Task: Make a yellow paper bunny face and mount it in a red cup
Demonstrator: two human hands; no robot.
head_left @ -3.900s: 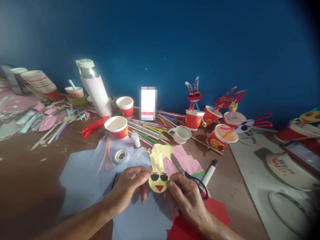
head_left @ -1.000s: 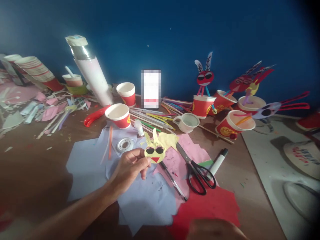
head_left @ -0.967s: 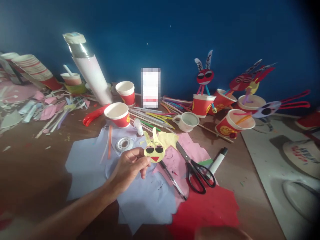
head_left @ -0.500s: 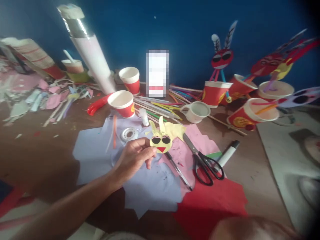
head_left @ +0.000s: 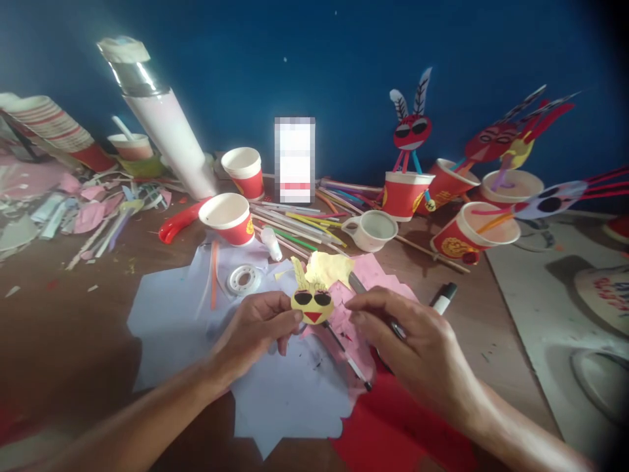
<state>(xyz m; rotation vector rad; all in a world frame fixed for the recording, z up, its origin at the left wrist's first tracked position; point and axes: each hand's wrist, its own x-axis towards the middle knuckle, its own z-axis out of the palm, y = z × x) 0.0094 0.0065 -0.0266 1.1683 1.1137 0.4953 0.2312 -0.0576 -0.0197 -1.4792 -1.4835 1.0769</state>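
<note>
My left hand (head_left: 258, 321) is closed, thumb and fingers pinching a yellow paper face cutout (head_left: 313, 310) by its left edge. The cutout has two yellow ears, black eyes and a red triangular mouth. Just right of it, apart from it, my right hand (head_left: 407, 334) has thumb and forefinger slightly apart with nothing visible between them. Beneath the right hand lie black-handled scissors (head_left: 356, 283), mostly hidden, and red paper (head_left: 388, 426). A pen (head_left: 347, 356) rests below the cutout on pink and blue-grey paper (head_left: 275, 400).
White tape roll (head_left: 230, 283), small white bottle (head_left: 271, 244), marker (head_left: 445, 298) and mug (head_left: 376, 231) surround the paper. Behind are paper cups (head_left: 240, 233), colourful sticks (head_left: 304, 226), a flask (head_left: 170, 137) and a blurred-out upright screen (head_left: 295, 160). Paper-faced figures (head_left: 411, 134) stand in cups at right.
My right hand let go of the cutout's right side, dropped low out of view, and has now come back up beside it. My left hand kept its hold. The view shifted.
</note>
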